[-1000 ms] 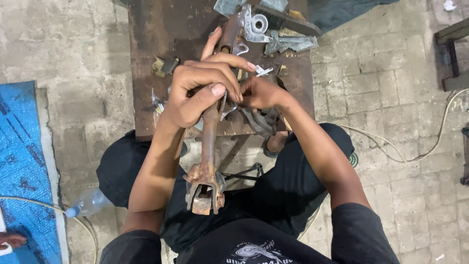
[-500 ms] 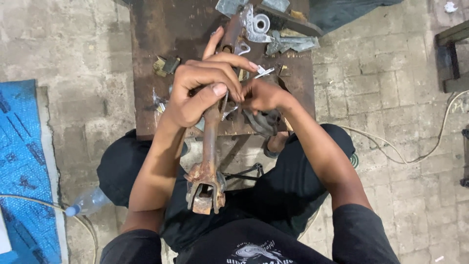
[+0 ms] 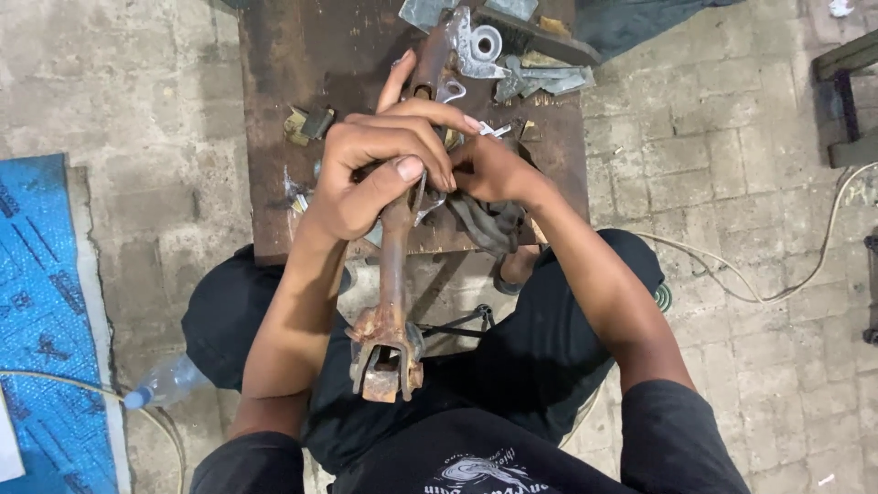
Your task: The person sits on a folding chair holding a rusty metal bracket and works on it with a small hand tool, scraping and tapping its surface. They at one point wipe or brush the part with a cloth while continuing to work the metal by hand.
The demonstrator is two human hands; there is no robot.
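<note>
Over the near edge of a dark, rusty bench (image 3: 274,110), the left hand (image 3: 380,169) has its grip closed around the upper shaft of a long rusty metal lever (image 3: 393,274). The thumb lies across the front, three fingers curl over the top, and the index finger points straight away from the body. The lever runs from the bench down to the person's lap, ending in a corroded forked bracket. Just right of it and touching the left fingertips, the right hand (image 3: 489,169) is bunched into a fist against the same spot; its fingers are tucked out of sight, so whether it holds anything cannot be told. Both forearms angle inward from the shoulders. Grey metal brackets (image 3: 512,55) lie on the bench's far side, partly cut off by the top edge.
</note>
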